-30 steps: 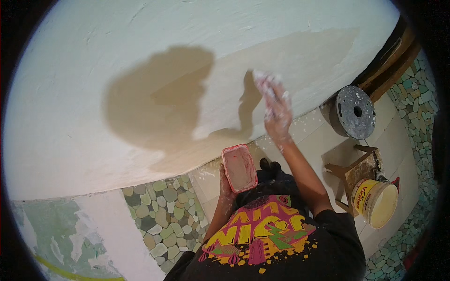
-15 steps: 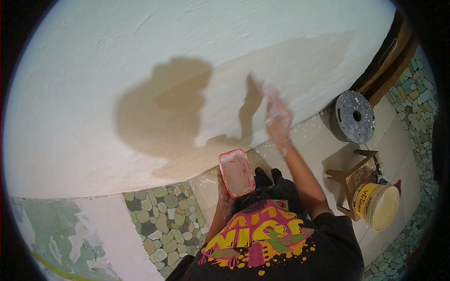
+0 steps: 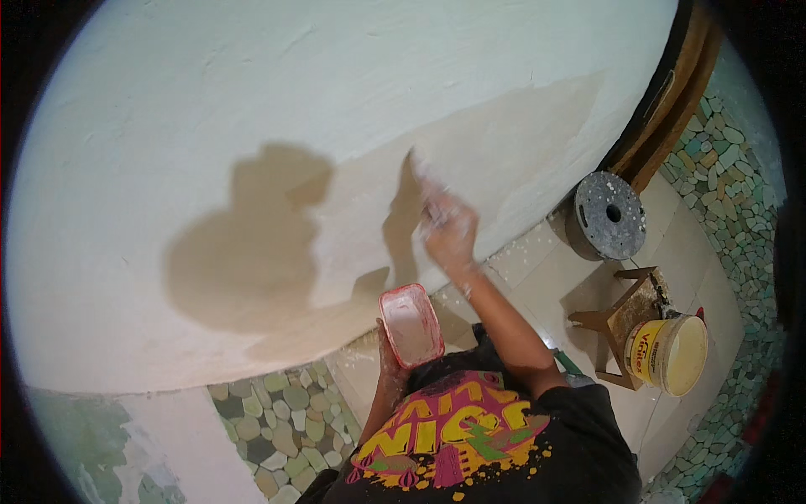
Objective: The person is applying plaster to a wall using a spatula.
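My left hand (image 3: 389, 359) is closed around the side of a small red-rimmed rectangular tub (image 3: 416, 329), held in front of my body. Pale paint coats the tub's inside. Out over the wall, my right hand (image 3: 450, 231), smeared with white, grips a whitish paintbrush (image 3: 426, 175). The brush is partly blurred, and its tip is at the wall surface (image 3: 495, 143), within a darker, wet-looking band. Shadows of my head, arm and tub fall across the wall to the left of the brush.
On the tiled floor to the right are a round grey speckled drum (image 3: 611, 215), a small wooden stool (image 3: 638, 312) and a yellow-labelled paint bucket (image 3: 668, 354). Brown wooden trim (image 3: 672, 109) borders the wall's right end. Pebble paving (image 3: 290, 416) lies at lower left.
My right hand and brush have shifted left and slightly down in view. The whole scene has also slid left as my head moved; the tub stays in my left hand.
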`<move>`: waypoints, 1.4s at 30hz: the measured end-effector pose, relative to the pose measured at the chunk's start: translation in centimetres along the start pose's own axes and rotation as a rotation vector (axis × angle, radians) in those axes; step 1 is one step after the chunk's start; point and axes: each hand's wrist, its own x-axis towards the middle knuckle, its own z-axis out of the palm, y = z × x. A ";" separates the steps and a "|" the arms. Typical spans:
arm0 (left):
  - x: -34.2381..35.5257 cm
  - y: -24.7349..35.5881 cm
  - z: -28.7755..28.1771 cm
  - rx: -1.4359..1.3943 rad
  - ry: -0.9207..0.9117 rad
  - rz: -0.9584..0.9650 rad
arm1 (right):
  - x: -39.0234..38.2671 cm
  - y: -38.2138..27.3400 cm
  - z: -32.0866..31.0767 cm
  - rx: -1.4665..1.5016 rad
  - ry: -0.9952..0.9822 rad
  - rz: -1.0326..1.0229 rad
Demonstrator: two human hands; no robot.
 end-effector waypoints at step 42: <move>-2.8 -2.4 6.3 -0.128 -0.124 -0.190 | 9.6 8.0 -10.4 0.105 0.414 0.148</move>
